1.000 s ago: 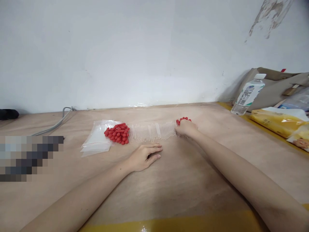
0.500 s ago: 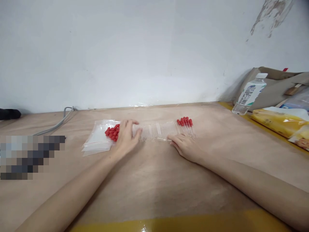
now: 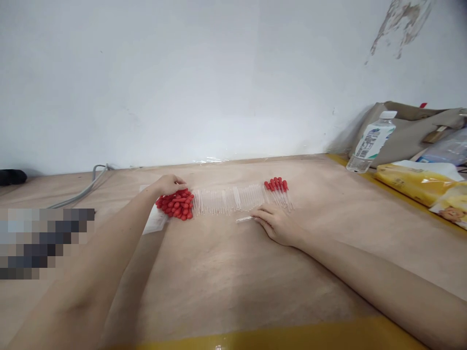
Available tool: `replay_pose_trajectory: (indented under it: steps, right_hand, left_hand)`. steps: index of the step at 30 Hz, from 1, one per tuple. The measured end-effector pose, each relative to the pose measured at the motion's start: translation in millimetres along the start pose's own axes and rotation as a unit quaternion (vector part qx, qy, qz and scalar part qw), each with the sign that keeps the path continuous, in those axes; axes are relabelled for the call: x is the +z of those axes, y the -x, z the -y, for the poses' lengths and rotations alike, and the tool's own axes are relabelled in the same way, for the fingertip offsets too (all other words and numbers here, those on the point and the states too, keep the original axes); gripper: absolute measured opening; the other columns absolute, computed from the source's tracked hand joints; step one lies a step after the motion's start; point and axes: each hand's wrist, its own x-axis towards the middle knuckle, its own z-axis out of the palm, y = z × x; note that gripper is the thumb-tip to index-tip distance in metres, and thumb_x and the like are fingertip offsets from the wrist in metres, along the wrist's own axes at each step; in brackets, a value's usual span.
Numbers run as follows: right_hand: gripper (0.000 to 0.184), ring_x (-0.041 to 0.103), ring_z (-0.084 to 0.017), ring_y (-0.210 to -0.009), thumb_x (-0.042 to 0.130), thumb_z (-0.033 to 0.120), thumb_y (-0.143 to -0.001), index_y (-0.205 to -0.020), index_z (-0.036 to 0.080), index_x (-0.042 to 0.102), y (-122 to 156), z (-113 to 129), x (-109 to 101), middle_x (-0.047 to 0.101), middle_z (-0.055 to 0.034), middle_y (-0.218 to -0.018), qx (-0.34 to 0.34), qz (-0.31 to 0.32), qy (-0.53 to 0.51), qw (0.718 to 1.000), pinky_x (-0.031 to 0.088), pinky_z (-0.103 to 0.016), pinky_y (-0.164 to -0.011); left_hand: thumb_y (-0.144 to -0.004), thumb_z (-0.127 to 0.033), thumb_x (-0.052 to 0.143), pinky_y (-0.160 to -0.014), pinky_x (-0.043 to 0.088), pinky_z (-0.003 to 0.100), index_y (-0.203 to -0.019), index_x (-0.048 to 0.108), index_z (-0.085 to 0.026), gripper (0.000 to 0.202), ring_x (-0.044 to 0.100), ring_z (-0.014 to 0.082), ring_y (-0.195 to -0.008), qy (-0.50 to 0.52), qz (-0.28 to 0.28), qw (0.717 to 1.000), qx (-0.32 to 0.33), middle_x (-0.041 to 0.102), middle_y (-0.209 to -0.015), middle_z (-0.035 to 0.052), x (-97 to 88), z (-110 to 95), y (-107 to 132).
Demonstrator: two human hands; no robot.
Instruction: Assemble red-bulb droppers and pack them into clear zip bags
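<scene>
At the back edge of a heap of red rubber dropper bulbs [image 3: 178,206], my left hand [image 3: 170,184] has its fingers curled down and closed on a bulb; the fingertips are partly hidden. My right hand [image 3: 279,224] pinches a thin clear dropper tube [image 3: 244,219], which points left and lies low over the table. Between the hands, a row of clear tubes [image 3: 222,201] lies side by side. Beyond my right fingers, several tubes fitted with red bulbs [image 3: 276,184] lie at the row's right end.
Clear plastic bags [image 3: 155,221] lie under and beside the bulb heap, partly behind my left forearm. A grey cable [image 3: 80,193] runs at the left. At the right stand a water bottle [image 3: 370,146], a beige bag [image 3: 404,129] and a yellow packet [image 3: 408,182]. A white wall [image 3: 219,82] closes the back.
My left hand has moved left and back from the tube row to the bulb heap, uncovering more bulbs. The right hand keeps the tube, now a little nearer to me.
</scene>
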Motion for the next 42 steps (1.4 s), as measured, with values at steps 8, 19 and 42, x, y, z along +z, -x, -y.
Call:
replay_pose_trajectory:
  steps: [8, 19, 42]
  right_hand:
    - [0.025, 0.057, -0.016, -0.083, 0.037, 0.021, -0.091, -0.099, 0.019, 0.061, -0.9, 2.0, -3.2, 0.061, -0.0077, -0.09, 0.012, 0.004, -0.013, 1.0, 0.046, -0.029, -0.072]
    - [0.029, 0.058, -0.017, -0.091, 0.034, 0.017, -0.09, -0.107, 0.018, 0.058, -2.7, -2.5, 4.7, 0.06, -0.0105, -0.102, 0.018, -0.058, -0.02, 0.998, 0.049, -0.032, -0.079]
    - [0.02, 0.058, -0.013, -0.07, 0.046, 0.024, -0.089, -0.093, 0.018, 0.064, -16.7, 22.3, 5.6, 0.067, -0.0031, -0.079, 0.058, -0.075, -0.049, 0.994, 0.039, -0.029, -0.069]
  left_hand:
    - [-0.052, -0.04, 0.07, -0.058, 0.041, 0.025, -0.066, 0.066, -0.018, 0.026, 0.056, 0.0168, -0.062, 0.113, -0.031, 0.991, -0.056, 0.065, -0.063, 0.001, 0.9, 2.2, 9.8]
    - [-0.074, -0.043, 0.059, -0.064, 0.049, 0.026, -0.102, 0.05, -0.018, 0.038, 0.059, 0.0139, -0.071, 0.367, -0.173, 0.912, 0.056, 0.065, -0.082, 0.0034, 23.4, -43.9, 75.1]
    - [-0.083, -0.036, 0.055, -0.067, 0.048, 0.028, -0.101, 0.061, -0.018, 0.026, 0.061, 0.0165, -0.076, 0.257, -0.06, 0.946, 0.186, 0.068, -0.09, 0.0039, 103.3, -103.3, 122.7]
